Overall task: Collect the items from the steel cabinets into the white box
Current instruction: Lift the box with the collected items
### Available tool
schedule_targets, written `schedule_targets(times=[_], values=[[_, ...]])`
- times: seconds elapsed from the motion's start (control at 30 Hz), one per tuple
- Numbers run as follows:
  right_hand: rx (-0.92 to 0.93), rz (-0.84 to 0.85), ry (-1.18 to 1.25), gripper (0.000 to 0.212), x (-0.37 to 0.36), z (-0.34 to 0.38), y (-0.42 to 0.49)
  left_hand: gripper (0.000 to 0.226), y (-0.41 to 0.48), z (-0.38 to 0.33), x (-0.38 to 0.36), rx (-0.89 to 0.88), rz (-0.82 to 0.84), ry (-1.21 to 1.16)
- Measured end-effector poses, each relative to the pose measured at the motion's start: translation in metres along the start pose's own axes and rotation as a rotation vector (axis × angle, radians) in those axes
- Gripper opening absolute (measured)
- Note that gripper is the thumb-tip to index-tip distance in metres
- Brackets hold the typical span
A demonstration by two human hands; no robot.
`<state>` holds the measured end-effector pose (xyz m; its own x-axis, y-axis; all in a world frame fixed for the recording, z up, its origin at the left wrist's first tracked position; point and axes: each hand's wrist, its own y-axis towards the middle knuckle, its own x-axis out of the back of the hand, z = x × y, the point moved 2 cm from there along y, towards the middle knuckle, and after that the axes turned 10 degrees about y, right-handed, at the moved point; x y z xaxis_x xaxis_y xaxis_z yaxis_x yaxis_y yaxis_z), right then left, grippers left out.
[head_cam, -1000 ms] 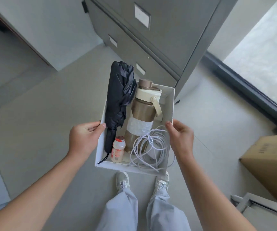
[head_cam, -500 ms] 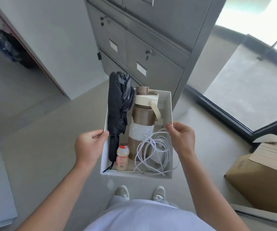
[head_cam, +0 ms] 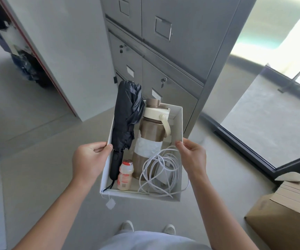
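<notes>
I hold the box (head_cam: pixel 177 121) in front of the cabinets (head_cam: pixel 172 56), my left hand (head_cam: pixel 87 159) at its 9 o'clock wall, my right hand (head_cam: pixel 192 156) at 3, each grip closed on the rim. Inside lie an umbrella (head_cam: pixel 125 114), bottle (head_cam: pixel 151 134), small drink (head_cam: pixel 124 175) and cable (head_cam: pixel 162 170).

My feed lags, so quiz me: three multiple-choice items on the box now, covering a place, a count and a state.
1. Where does the small drink bottle lie?
A. between umbrella handle and water bottle
B. on the floor
C. in the cabinet

2. How many items are in the white box?
A. two
B. four
C. six

3. The umbrella is:
A. open
B. folded
C. dripping

Answers: 1 A, it lies beside the brown water bottle. 2 B, umbrella, both bottles and white cable. 3 B, its canopy is collapsed.
</notes>
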<state>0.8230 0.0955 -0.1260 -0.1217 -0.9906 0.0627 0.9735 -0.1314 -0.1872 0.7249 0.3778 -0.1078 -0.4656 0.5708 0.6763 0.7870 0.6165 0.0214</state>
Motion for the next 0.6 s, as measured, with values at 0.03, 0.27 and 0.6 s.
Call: schedule_targets(times=[0.03, 0.27, 0.6], values=[[0.007, 0.009, 0.006, 0.025, 0.0, 0.002, 0.001, 0.027, 0.0, -0.003, 0.002, -0.003, -0.007, 0.001], [0.037, 0.019, -0.003, 0.023, 0.003, 0.013, 0.018, 0.01, 0.01, -0.023, -0.001, -0.013, -0.02, -0.027], [-0.018, -0.306, 0.04, 0.01, 0.001, 0.016, 0.023, 0.018, 0.105, -0.048, -0.043, -0.209, 0.243, -0.019]])
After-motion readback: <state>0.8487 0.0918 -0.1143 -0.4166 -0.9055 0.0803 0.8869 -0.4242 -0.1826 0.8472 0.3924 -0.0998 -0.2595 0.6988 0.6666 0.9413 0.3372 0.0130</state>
